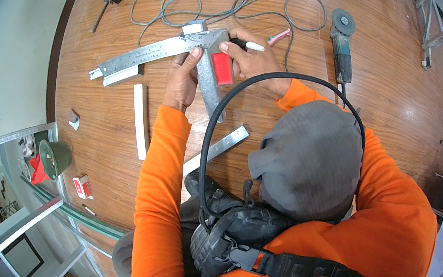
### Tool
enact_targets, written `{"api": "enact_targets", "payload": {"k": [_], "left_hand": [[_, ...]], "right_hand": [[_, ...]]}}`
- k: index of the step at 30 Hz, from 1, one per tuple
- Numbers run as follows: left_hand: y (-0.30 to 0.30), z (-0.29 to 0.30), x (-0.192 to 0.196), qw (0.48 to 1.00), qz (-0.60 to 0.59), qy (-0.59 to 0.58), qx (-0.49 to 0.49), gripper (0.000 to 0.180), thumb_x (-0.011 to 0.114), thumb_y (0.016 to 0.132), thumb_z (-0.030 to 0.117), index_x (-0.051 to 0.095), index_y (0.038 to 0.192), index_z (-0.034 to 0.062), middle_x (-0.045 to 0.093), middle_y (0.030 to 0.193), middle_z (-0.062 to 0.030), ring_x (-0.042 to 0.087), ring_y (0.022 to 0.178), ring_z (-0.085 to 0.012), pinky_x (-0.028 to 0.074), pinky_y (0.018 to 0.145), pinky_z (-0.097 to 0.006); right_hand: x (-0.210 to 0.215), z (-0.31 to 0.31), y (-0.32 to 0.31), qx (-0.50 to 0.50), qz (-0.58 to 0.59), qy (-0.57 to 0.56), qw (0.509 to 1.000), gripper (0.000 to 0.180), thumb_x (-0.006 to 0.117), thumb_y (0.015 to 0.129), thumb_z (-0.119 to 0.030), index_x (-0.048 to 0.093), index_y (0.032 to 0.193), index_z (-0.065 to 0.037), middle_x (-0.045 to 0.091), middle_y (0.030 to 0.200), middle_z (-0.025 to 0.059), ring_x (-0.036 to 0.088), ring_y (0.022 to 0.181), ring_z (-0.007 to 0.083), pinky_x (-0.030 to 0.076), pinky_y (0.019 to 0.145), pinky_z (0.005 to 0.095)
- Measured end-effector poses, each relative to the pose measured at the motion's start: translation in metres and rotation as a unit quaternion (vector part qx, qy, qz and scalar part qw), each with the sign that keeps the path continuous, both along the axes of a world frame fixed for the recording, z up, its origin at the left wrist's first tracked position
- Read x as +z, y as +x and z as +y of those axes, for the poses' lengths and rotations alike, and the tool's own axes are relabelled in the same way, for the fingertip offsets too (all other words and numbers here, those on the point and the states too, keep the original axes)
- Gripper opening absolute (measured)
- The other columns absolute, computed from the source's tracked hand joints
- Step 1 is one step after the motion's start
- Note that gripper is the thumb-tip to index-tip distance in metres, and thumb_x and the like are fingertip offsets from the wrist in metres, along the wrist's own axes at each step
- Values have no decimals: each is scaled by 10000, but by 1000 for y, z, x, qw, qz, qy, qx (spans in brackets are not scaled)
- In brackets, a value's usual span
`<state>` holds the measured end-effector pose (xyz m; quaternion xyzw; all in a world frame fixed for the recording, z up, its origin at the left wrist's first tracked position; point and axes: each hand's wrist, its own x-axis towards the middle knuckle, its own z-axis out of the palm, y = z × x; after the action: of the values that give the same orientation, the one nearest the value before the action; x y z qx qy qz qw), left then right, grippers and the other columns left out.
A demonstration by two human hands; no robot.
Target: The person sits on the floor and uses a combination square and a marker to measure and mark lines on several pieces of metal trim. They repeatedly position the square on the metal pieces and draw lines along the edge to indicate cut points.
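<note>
A try square with a steel ruler blade [146, 55] and a red-faced handle [222, 68] lies across a grey metal channel [208, 86]. My left hand [182, 84] is closed round the channel, its thumb pressing on the blade's lower edge; its other fingers are mostly hidden underneath. My right hand [257, 63] grips the square near its corner, thumb on the handle. A dark marker with a white end [255, 46] is also held between the right-hand fingers. Beyond the blade, the channel's far end [194, 27] sticks out.
An angle grinder [342, 43] lies at the right, below a looped cable [236, 7]. Cut metal strips [141, 122] and a perforated strip [225, 143] rest on the wood floor. At left are a green bucket [56, 158], a red-white box [82, 187] and a metal frame [27, 219].
</note>
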<state>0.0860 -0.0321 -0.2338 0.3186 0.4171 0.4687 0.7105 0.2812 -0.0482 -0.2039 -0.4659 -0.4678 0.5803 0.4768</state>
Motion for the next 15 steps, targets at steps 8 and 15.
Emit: {"api": "enact_targets", "payload": {"k": [8, 15], "left_hand": [[5, -2, -9, 999, -10, 14, 27, 419, 751, 901, 265, 613, 1210, 18, 665, 1107, -71, 610, 1040, -172, 484, 917, -331], [9, -2, -7, 999, -35, 7, 38, 365, 746, 903, 256, 640, 1167, 28, 680, 1054, -61, 617, 1015, -164, 482, 903, -321]], "right_hand": [[9, -1, 2, 12, 9, -35, 999, 179, 635, 948, -98, 640, 1078, 26, 629, 880, 70, 584, 806, 115, 503, 684, 258], [0, 1, 2, 6, -10, 4, 1000, 186, 640, 946, -116, 643, 1075, 17, 626, 868, 63, 583, 795, 106, 492, 667, 259]]}}
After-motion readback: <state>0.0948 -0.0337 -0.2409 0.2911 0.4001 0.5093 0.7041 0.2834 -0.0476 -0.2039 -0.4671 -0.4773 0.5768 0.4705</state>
